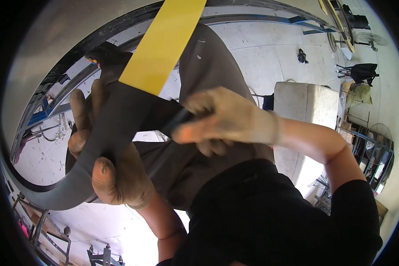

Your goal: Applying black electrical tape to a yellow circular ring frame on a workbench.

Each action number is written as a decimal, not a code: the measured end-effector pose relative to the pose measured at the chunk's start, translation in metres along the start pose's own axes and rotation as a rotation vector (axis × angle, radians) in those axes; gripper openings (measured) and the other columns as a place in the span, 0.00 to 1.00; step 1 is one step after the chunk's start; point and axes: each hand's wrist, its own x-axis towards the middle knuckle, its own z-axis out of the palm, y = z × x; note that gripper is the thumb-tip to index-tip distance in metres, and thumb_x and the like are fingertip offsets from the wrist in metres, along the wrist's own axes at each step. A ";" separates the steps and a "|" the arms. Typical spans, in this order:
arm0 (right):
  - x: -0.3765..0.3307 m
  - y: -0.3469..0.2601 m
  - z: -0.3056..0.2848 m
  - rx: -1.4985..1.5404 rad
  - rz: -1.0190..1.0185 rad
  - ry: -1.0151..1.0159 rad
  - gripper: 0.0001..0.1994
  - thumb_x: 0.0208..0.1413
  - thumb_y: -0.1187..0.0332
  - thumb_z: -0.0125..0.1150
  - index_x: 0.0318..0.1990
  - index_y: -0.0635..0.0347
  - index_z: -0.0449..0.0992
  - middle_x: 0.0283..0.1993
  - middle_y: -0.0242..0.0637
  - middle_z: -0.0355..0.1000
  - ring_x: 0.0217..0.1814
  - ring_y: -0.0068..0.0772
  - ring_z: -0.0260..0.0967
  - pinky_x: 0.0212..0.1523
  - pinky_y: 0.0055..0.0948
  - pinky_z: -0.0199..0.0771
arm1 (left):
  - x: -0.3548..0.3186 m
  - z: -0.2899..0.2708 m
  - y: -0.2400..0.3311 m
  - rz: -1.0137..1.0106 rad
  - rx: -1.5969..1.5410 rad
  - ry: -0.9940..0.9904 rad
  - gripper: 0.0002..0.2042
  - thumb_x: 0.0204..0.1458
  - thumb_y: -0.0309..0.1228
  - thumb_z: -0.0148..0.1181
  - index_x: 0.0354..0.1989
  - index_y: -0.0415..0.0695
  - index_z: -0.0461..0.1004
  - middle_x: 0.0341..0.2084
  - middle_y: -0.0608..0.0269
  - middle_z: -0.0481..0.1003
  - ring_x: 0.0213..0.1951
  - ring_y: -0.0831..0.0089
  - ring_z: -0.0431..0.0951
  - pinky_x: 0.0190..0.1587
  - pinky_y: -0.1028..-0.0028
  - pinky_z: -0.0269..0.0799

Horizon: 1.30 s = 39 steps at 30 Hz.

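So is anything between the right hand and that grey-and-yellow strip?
Nothing visible. The gloved right hand presses a dark tool directly onto the strip, which the gloved left hand grips from below.

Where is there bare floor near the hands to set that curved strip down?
Bare pale floor lies between the trouser leg and the white block, with only a small dark item farther out. Another bare patch sits inside the curved strip gripped by the left hand. Racks crowd the right edge and lower left.
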 end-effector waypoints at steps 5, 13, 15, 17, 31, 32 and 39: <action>0.126 0.009 -0.028 -0.779 -1.380 0.442 0.17 0.56 0.63 0.67 0.53 0.56 0.81 0.44 0.39 0.80 0.43 0.32 0.79 0.45 0.28 0.78 | 0.001 0.002 -0.003 0.039 0.025 0.017 0.25 0.56 0.45 0.61 0.60 0.47 0.74 0.72 0.39 0.58 0.73 0.36 0.54 0.74 0.39 0.47; 0.112 0.010 -0.047 0.511 -0.839 -0.414 0.20 0.62 0.71 0.58 0.61 0.64 0.72 0.60 0.46 0.73 0.53 0.36 0.79 0.51 0.32 0.81 | -0.016 0.042 -0.008 -0.190 -0.008 0.277 0.30 0.55 0.46 0.63 0.64 0.45 0.67 0.60 0.46 0.68 0.63 0.54 0.68 0.70 0.51 0.56; 0.072 0.005 -0.066 0.169 -0.863 -0.380 0.18 0.68 0.68 0.52 0.61 0.69 0.71 0.54 0.52 0.76 0.38 0.35 0.81 0.37 0.27 0.82 | -0.016 0.052 -0.010 -0.204 -0.130 0.310 0.27 0.57 0.41 0.61 0.63 0.43 0.69 0.59 0.46 0.70 0.64 0.54 0.68 0.71 0.52 0.54; 0.043 -0.001 -0.084 0.212 -0.779 -0.600 0.19 0.72 0.65 0.46 0.61 0.71 0.69 0.49 0.55 0.78 0.29 0.34 0.81 0.27 0.24 0.81 | -0.014 0.056 -0.012 -0.181 -0.159 0.304 0.25 0.60 0.37 0.59 0.65 0.43 0.69 0.60 0.46 0.70 0.65 0.53 0.67 0.73 0.52 0.52; -0.030 -0.118 -0.004 -0.623 -0.521 -0.065 0.18 0.67 0.59 0.55 0.61 0.53 0.75 0.48 0.32 0.80 0.45 0.26 0.78 0.47 0.28 0.77 | -0.001 0.026 0.007 -0.169 -0.034 0.162 0.26 0.62 0.37 0.56 0.66 0.40 0.64 0.67 0.48 0.63 0.69 0.57 0.63 0.74 0.53 0.53; -0.044 -0.106 -0.006 -0.648 -0.538 -0.041 0.19 0.66 0.55 0.56 0.58 0.54 0.76 0.44 0.32 0.81 0.42 0.25 0.78 0.43 0.27 0.77 | -0.001 0.026 0.005 -0.167 -0.067 0.162 0.24 0.61 0.36 0.58 0.64 0.43 0.65 0.70 0.44 0.60 0.70 0.52 0.62 0.74 0.51 0.53; 0.043 -0.023 0.006 -0.339 -0.274 0.019 0.27 0.56 0.43 0.69 0.34 0.65 0.81 0.23 0.36 0.76 0.22 0.25 0.74 0.25 0.27 0.71 | 0.004 0.028 0.002 -0.078 0.007 0.145 0.22 0.55 0.35 0.67 0.58 0.49 0.68 0.73 0.36 0.55 0.74 0.45 0.57 0.75 0.47 0.49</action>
